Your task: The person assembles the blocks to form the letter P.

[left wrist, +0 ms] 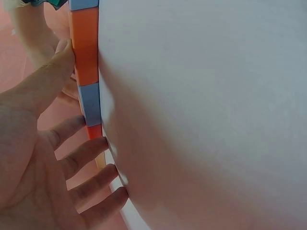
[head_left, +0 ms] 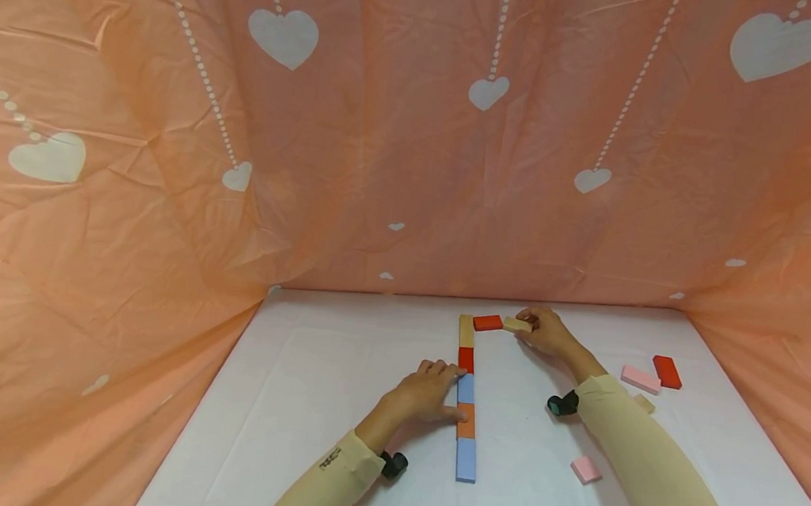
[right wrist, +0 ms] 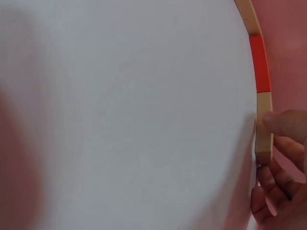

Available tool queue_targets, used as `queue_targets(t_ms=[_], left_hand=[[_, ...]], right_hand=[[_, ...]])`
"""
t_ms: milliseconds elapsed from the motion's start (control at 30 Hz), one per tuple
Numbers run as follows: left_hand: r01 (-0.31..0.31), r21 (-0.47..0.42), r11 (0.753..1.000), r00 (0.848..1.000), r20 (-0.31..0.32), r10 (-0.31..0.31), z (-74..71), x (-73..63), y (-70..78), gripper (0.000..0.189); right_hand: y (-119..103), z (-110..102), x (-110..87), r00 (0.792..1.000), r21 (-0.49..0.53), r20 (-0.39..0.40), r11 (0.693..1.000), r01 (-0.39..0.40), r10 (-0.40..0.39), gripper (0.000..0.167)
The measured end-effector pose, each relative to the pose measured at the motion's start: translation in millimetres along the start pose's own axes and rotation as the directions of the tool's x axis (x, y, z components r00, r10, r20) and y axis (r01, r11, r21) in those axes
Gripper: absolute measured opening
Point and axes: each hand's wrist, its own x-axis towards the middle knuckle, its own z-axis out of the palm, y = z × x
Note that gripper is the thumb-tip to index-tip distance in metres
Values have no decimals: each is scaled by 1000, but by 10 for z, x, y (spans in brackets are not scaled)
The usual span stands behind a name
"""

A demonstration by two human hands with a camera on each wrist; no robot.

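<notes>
The fingers of the right hand [head_left: 548, 332] pinch the right end of a pale wooden rectangular block [head_left: 514, 324] on the far part of the white table [head_left: 342, 335]; its left end meets a flat red rectangular block [head_left: 488, 323]. The left hand [head_left: 425, 391] has its fingers spread, the thumb against an orange rectangular block [head_left: 466, 423] in the column running near to far, the forefinger by a light-blue rectangular block [head_left: 465, 388]. Pressing rightward with that thumb could skew the column; pushing the wooden block left too hard could shove the red one askew. Loose pink blocks [head_left: 641, 379] lie farther right.
</notes>
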Motion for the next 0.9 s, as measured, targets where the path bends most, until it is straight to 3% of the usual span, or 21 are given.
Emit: queue_targets(t_ms=[267,567,900], left_hand=[[-8,4,1000,1000,0,8,8,4,-11,82],[1,-4,1000,1000,3,-1,23,30,-35,81],[1,5,1000,1000,4,-1,32,45,-29,82]], right_hand=[[0,-104,-127,998,-18,-31,998,61,-62,36],[-15,-365,-432,989,16,-52,990,141,-140,37],[138,-613,-696,992,-45,-34,992,119,-120,36]])
